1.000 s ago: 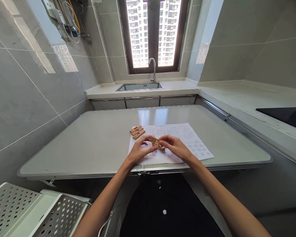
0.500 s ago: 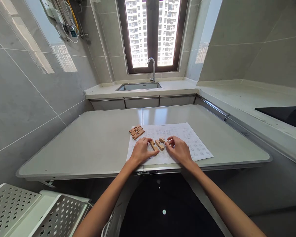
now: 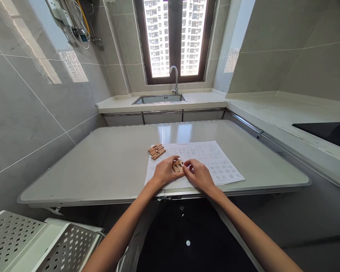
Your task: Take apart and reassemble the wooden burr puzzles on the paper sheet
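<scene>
Several notched wooden puzzle pieces (image 3: 177, 166) lie close together between my hands, over a printed paper sheet (image 3: 226, 170). My left hand (image 3: 167, 169) curls round their left side, with its fingers at the far end and its thumb along the near end. From the right, the fingertips of my right hand (image 3: 197, 172) press against the same pieces, and the fingers hide part of them. Farther back on the left, a second group of notched wooden pieces (image 3: 156, 151) rests side by side at the sheet's corner, apart from both hands.
The pale folding table (image 3: 102, 162) spans the space in front of me. Behind it are a counter with a sink (image 3: 158, 99) and a tap (image 3: 174, 79). A metal rail (image 3: 243, 124) runs along the right side. A perforated white chair (image 3: 70, 245) stands at lower left.
My right hand has moved left toward my left hand. The wooden pieces between them, spread apart before, now sit close together. The group at the back left has stayed put.
</scene>
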Tool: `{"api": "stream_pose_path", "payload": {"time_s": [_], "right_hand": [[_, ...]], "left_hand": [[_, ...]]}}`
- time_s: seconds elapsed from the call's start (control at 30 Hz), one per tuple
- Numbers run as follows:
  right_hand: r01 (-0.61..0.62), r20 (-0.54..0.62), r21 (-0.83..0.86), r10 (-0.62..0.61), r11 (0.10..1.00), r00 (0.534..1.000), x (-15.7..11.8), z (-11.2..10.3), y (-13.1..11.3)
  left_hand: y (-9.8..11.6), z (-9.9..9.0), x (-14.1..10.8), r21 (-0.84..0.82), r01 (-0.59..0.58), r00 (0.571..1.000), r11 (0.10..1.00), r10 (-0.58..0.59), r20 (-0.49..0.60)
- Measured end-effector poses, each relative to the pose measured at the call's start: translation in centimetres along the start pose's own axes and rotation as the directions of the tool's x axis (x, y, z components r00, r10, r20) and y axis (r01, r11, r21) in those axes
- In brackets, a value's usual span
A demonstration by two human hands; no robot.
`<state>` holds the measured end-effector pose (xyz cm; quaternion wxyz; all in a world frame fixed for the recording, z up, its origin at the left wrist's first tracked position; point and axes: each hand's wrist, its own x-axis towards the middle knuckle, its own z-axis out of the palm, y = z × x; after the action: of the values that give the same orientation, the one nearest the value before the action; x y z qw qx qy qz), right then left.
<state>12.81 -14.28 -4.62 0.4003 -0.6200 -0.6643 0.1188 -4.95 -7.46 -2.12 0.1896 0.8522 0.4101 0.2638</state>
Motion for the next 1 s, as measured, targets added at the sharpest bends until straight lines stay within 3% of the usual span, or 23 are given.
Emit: {"api": "stream_pose_path", "payload": {"time_s": [0.27, 0.57, 0.8, 1.0], "right_hand": [[0.007, 0.016, 0.205, -0.011, 0.979, 1.000, -0.1, -0.1, 0.6], [-0.010, 0.029, 0.236, 0.003, 0.972, 1.000, -0.3, -0.5, 0.6], [-0.006, 0.040, 0.221, -0.003, 0.975, 0.999, -0.2, -0.3, 0.9], [0.006, 0.045, 0.201, -0.015, 0.980, 0.999, -0.2, -0.1, 1.0]], "left_hand": [[-0.3, -1.2, -0.6, -0.061, 0.026, 1.000, 0.998, -0.026, -0.006], [-2.7, -5.5, -1.8, 0.110, 0.213, 0.976, 0.971, -0.205, -0.075], [-3.7, -7.3, -3.0, 0.198, 0.421, 0.903, 0.885, -0.388, -0.185], [-3.8, -7.8, -3.3, 0.249, 0.526, 0.848, 0.813, -0.477, -0.232]]}}
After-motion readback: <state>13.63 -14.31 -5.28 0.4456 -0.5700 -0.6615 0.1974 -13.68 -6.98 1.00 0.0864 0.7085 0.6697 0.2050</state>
